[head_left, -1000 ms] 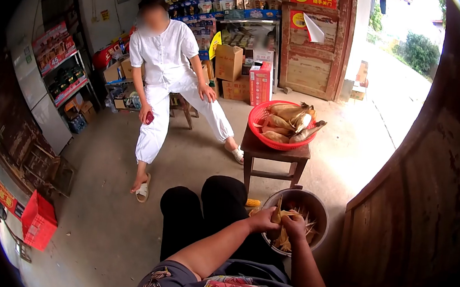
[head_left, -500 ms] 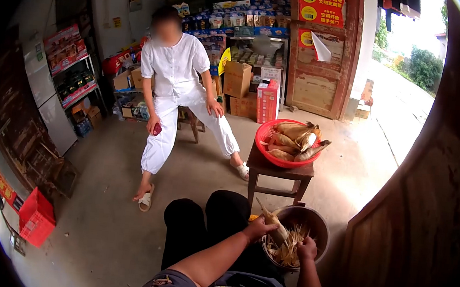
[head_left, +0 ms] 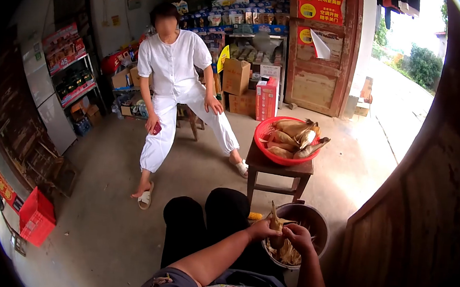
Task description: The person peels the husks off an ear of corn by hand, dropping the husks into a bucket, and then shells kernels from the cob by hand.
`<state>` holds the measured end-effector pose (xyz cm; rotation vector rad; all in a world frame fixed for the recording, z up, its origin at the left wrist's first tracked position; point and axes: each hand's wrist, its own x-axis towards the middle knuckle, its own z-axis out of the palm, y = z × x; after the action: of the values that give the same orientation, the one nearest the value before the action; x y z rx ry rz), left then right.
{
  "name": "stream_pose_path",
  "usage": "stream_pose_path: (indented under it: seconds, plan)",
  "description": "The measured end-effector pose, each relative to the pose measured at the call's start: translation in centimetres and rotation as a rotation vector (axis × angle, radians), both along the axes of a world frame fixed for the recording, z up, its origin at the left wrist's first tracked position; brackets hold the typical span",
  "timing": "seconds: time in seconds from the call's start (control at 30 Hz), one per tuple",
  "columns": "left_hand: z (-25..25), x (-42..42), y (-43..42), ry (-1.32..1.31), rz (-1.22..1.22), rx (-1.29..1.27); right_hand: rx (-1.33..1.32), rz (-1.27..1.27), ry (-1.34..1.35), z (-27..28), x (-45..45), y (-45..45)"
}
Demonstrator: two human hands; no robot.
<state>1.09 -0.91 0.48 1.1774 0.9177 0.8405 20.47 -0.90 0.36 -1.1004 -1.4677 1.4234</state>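
An ear of corn [head_left: 275, 222], wrapped in pale husk with its tip up, is held in my left hand [head_left: 258, 231]. My right hand [head_left: 299, 239] is closed on the husk at the ear's right side, its fingers close to the left hand. Both hands are above a round metal pot [head_left: 321, 230], where stripped husks [head_left: 289, 254] lie in a heap. A bare yellow corn cob [head_left: 255, 216] shows just beyond my left hand, partly hidden.
A wooden stool [head_left: 277, 169] bears a red plastic basket [head_left: 265, 131] with several unhusked ears [head_left: 293, 128]. Across from me sits a person in white [head_left: 173, 71] holding a small dark red object. Boxes [head_left: 236, 76] and shelves stand behind; a red crate [head_left: 37, 217] is at left.
My right hand has risen from the husk heap to the ear of corn and now grips its husk. The ear has been turned more upright in my left hand.
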Motion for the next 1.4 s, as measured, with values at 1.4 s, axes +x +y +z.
stream_pose_path:
  seconds: [1.4]
  plan:
    - [1.4, 0.3, -0.3, 0.529, -0.194, 0.147, 0.347, -0.043, -0.566, 0.0, -0.2, -1.4]
